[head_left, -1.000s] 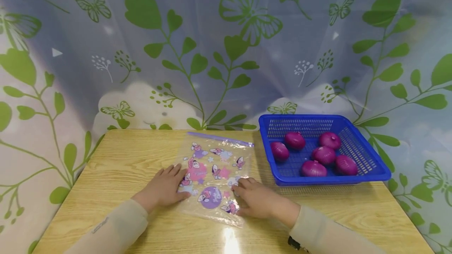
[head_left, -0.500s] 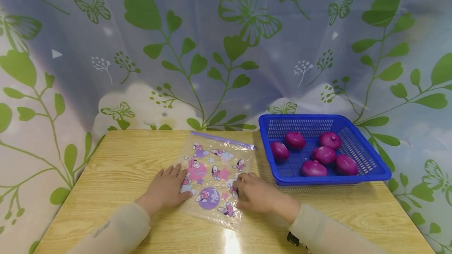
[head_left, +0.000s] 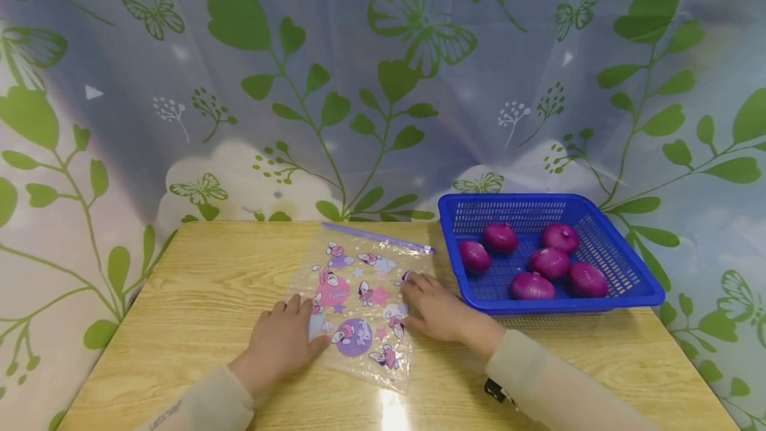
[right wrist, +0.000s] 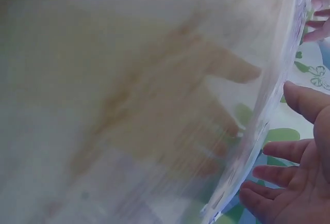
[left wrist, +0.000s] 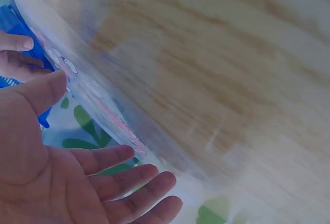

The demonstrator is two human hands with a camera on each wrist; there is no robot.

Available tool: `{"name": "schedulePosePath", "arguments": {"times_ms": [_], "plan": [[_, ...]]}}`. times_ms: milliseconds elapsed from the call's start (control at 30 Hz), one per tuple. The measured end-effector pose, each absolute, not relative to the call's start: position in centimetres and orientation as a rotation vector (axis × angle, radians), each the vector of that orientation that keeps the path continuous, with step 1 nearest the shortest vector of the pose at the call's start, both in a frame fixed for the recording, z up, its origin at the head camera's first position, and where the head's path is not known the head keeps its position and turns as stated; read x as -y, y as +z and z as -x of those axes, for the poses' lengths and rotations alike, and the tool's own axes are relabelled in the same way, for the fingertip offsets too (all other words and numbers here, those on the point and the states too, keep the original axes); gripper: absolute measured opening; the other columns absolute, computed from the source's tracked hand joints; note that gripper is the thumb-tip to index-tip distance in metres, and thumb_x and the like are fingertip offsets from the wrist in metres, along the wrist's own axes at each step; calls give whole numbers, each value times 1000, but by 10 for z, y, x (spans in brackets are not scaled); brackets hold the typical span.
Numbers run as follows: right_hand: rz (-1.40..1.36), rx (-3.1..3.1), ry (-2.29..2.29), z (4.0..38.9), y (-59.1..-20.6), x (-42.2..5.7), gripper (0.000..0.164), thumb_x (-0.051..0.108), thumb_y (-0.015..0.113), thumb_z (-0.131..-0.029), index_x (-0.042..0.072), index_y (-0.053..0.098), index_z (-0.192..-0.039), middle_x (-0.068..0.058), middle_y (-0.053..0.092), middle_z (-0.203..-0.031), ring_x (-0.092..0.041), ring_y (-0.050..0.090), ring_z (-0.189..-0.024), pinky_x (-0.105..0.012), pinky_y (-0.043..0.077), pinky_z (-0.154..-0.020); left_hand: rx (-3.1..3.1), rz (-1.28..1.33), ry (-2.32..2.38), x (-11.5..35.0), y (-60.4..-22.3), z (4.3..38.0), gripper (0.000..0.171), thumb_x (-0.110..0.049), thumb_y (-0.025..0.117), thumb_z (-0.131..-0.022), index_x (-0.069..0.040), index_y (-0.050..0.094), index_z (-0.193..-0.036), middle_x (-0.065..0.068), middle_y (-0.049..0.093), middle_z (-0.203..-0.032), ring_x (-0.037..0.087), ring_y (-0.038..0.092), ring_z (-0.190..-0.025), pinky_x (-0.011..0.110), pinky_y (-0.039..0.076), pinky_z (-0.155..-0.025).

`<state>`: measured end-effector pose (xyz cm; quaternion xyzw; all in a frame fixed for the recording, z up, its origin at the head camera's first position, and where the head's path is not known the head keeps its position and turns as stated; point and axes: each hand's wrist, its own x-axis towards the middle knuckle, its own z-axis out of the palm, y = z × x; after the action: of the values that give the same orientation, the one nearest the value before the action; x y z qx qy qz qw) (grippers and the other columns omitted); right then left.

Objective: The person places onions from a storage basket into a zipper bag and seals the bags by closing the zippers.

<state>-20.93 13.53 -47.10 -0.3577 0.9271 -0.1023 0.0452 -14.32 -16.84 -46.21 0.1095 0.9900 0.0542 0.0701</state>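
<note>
A clear plastic slider bag with pink and purple cartoon prints lies flat on the wooden table. Its purple zip strip runs along the far edge, slightly slanted. My left hand rests at the bag's left edge, fingers extended and the thumb reaching onto the print. On the opposite side, my right hand touches the bag's right edge with relaxed fingertips. The left wrist view shows the left palm with its fingers spread beside the bag's edge. Spread fingers of the right hand also appear beside the bag in the right wrist view.
A blue plastic basket stands to the right of the bag, close to the right hand. It holds several purple onions. Behind the table hangs a curtain printed with leaves and butterflies.
The bag has shifted slightly right and turned a little. My right hand has slid away from me along the bag's edge, while the left hand has drawn slightly nearer to me.
</note>
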Motion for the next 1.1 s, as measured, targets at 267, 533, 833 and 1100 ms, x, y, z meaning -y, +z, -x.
{"name": "schedulePosePath", "arguments": {"times_ms": [267,533,833,1100], "plan": [[1026,-2796,-287,209,-472,-134,67,32,67,-96,-10,44,-143,-31,40,-149,-48,37,-138,-55,29,-117,-2984,-322,127,167,-461,140,81,-57,62,-92,6,48,-142,30,47,-144,50,47,-128,65,41,-101],[1043,-2794,-191,204,-475,-134,65,37,67,-95,-6,49,-141,-26,46,-146,-43,42,-135,-52,34,-114,-2967,-304,96,171,-466,146,82,-57,60,-93,7,47,-142,30,46,-145,50,44,-131,65,39,-103],[1075,-2819,-108,195,-469,-128,64,43,68,-94,2,54,-141,-17,53,-139,-34,51,-123,-48,44,-107,-2944,-286,136,180,-469,158,83,-55,60,-94,8,42,-145,30,39,-150,50,39,-135,67,34,-107],[1097,-2817,-92,190,-468,-125,62,48,71,-90,5,60,-133,-12,56,-130,-28,53,-115,-44,50,-100,-2930,-274,176,183,-469,164,85,-57,62,-92,6,42,-146,30,38,-151,50,37,-136,67,32,-108]]}}
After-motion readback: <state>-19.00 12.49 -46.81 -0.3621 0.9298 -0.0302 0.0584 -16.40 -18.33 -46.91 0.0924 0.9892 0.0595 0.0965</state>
